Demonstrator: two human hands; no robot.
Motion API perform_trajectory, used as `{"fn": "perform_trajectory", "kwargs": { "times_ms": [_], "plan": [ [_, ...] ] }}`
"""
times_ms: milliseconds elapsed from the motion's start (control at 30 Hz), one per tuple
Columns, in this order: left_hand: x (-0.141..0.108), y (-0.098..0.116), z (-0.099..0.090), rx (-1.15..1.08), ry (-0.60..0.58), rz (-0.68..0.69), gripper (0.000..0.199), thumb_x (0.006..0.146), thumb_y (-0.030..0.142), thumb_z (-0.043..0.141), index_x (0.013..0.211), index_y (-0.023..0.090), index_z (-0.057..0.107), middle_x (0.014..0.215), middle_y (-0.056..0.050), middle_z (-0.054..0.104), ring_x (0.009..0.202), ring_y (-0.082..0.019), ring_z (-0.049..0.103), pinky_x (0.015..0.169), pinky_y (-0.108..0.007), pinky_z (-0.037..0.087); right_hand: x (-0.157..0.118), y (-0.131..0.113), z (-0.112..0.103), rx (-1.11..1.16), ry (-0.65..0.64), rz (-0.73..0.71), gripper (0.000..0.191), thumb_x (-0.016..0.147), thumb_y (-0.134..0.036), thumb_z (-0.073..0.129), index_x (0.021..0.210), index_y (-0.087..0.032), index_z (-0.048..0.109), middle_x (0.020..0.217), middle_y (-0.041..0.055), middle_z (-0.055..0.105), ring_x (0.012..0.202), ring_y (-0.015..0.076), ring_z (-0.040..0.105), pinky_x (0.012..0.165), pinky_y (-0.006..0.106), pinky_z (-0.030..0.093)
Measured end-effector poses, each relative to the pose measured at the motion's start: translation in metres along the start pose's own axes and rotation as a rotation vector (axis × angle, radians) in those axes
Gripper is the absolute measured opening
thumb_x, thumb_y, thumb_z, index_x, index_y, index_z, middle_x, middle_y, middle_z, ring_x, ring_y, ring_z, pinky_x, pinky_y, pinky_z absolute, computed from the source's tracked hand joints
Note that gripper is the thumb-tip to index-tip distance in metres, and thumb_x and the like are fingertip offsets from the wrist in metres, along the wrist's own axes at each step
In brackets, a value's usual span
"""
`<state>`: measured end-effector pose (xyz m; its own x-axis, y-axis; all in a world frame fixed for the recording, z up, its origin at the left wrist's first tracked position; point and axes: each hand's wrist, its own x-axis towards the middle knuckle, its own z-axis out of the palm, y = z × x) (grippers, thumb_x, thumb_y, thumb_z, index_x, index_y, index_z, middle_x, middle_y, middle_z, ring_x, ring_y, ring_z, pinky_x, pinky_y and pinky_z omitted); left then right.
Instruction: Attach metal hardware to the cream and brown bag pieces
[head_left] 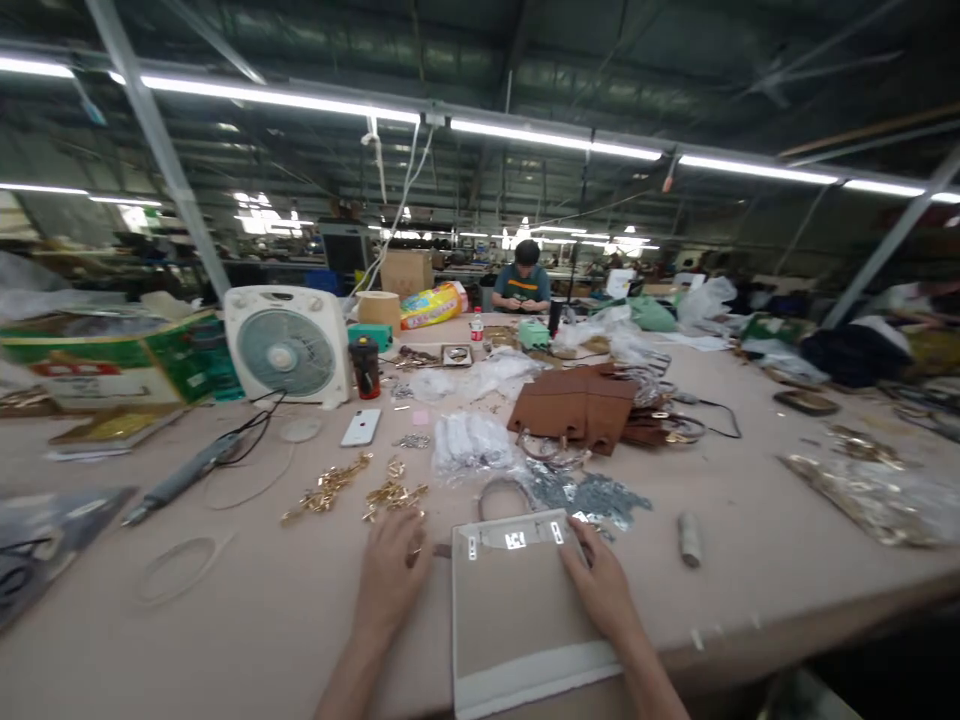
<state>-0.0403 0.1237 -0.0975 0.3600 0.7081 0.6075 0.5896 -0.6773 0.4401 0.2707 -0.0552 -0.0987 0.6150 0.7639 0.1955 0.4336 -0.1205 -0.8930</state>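
Note:
A flat beige bag panel (529, 610) with pale edges lies at the table's front, with three shiny metal plates along its top. My right hand (600, 585) grips its right edge, fingers curled over the upper right corner. Beyond the top edge shows a curved handle (504, 490). Left of the panel, my left hand (394, 570) rests on the table with bent fingers at the near side of a heap of gold metal fittings (394, 492). What those fingers hold, if anything, is hidden. A short dark strap (442, 551) lies between that hand and the panel.
Silver metal plates (600, 495), brown leather pieces (574, 405) and a plastic-wrapped bundle (476, 445) lie ahead. Leftward are more gold fittings (330, 487), a phone (361, 427), a corded tool (184, 475) and a fan (286, 345). A grey cylinder (688, 540) lies right; a person (521, 280) sits opposite.

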Motion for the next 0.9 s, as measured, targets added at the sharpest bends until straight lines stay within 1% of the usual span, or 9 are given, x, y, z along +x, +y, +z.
{"fn": "perform_trajectory", "kwargs": {
  "times_ms": [33, 100, 267, 367, 533, 633, 700, 833, 900],
  "plan": [
    [0.000, -0.003, 0.004, 0.017, -0.024, 0.054, 0.026, 0.098, 0.035, 0.058, 0.116, 0.024, 0.073, 0.131, -0.008, 0.066, 0.128, -0.032, 0.054, 0.115, -0.053, 0.042, -0.001, -0.005, 0.004, -0.001, 0.009, -0.003, 0.061, 0.089, -0.048, 0.059, 0.140, -0.016, 0.062, 0.141, 0.0132, 0.065, 0.130, 0.0320, 0.061, 0.111, 0.045, 0.049],
    [0.000, -0.008, 0.011, 0.062, -0.030, 0.109, 0.026, 0.100, 0.035, 0.053, 0.108, 0.025, 0.075, 0.129, -0.008, 0.068, 0.126, -0.033, 0.056, 0.114, -0.055, 0.043, -0.003, -0.015, 0.013, -0.005, 0.026, -0.016, 0.057, 0.091, -0.044, 0.057, 0.140, -0.016, 0.062, 0.140, 0.0122, 0.065, 0.130, 0.0305, 0.061, 0.112, 0.043, 0.048],
    [0.001, -0.019, 0.015, 0.145, 0.079, 0.073, 0.034, 0.101, 0.033, 0.043, 0.102, 0.022, 0.076, 0.124, -0.012, 0.069, 0.119, -0.035, 0.060, 0.104, -0.056, 0.047, -0.011, -0.028, 0.035, -0.091, 0.087, -0.063, 0.055, 0.094, -0.038, 0.053, 0.142, -0.014, 0.062, 0.143, 0.0127, 0.063, 0.135, 0.0302, 0.057, 0.117, 0.044, 0.043],
    [0.002, -0.021, 0.013, 0.119, 0.097, 0.051, 0.034, 0.100, 0.033, 0.043, 0.102, 0.022, 0.075, 0.123, -0.012, 0.070, 0.117, -0.034, 0.061, 0.104, -0.056, 0.047, -0.014, -0.029, 0.040, -0.141, 0.089, -0.077, 0.055, 0.095, -0.038, 0.052, 0.144, -0.013, 0.061, 0.144, 0.0134, 0.062, 0.135, 0.0305, 0.057, 0.118, 0.044, 0.042],
    [0.003, -0.007, 0.007, 0.024, 0.128, -0.029, 0.032, 0.100, 0.036, 0.045, 0.103, 0.022, 0.074, 0.120, -0.011, 0.071, 0.119, -0.033, 0.061, 0.109, -0.054, 0.045, -0.014, -0.027, 0.037, -0.094, 0.104, -0.079, 0.054, 0.094, -0.043, 0.056, 0.140, -0.015, 0.064, 0.139, 0.0132, 0.065, 0.130, 0.0311, 0.059, 0.113, 0.043, 0.046],
    [0.003, 0.002, 0.001, -0.021, 0.159, -0.094, 0.031, 0.101, 0.038, 0.047, 0.106, 0.021, 0.072, 0.120, -0.012, 0.070, 0.120, -0.033, 0.060, 0.110, -0.055, 0.045, -0.012, -0.024, 0.035, 0.001, 0.149, -0.082, 0.051, 0.094, -0.048, 0.059, 0.133, -0.017, 0.068, 0.129, 0.0127, 0.068, 0.119, 0.0302, 0.064, 0.103, 0.040, 0.052],
    [0.003, 0.008, -0.003, -0.051, 0.171, -0.112, 0.029, 0.102, 0.038, 0.048, 0.110, 0.021, 0.071, 0.123, -0.011, 0.069, 0.121, -0.032, 0.060, 0.111, -0.054, 0.046, -0.011, -0.021, 0.034, 0.065, 0.182, -0.062, 0.051, 0.093, -0.053, 0.061, 0.129, -0.017, 0.070, 0.124, 0.0121, 0.069, 0.111, 0.0293, 0.067, 0.099, 0.039, 0.054],
    [0.002, 0.020, -0.009, -0.109, 0.191, -0.110, 0.027, 0.104, 0.034, 0.048, 0.116, 0.022, 0.069, 0.127, -0.010, 0.068, 0.126, -0.029, 0.058, 0.114, -0.052, 0.045, -0.010, -0.016, 0.032, 0.137, 0.201, -0.008, 0.054, 0.091, -0.058, 0.065, 0.125, -0.016, 0.070, 0.122, 0.0123, 0.069, 0.109, 0.0289, 0.067, 0.100, 0.039, 0.053],
    [0.004, 0.034, -0.009, -0.139, 0.192, -0.105, 0.027, 0.104, 0.033, 0.047, 0.116, 0.023, 0.069, 0.125, -0.010, 0.069, 0.126, -0.029, 0.058, 0.115, -0.051, 0.045, -0.011, -0.015, 0.031, 0.151, 0.196, 0.003, 0.055, 0.091, -0.059, 0.065, 0.124, -0.016, 0.069, 0.121, 0.0123, 0.069, 0.109, 0.0289, 0.067, 0.101, 0.039, 0.053]
  ]
}}
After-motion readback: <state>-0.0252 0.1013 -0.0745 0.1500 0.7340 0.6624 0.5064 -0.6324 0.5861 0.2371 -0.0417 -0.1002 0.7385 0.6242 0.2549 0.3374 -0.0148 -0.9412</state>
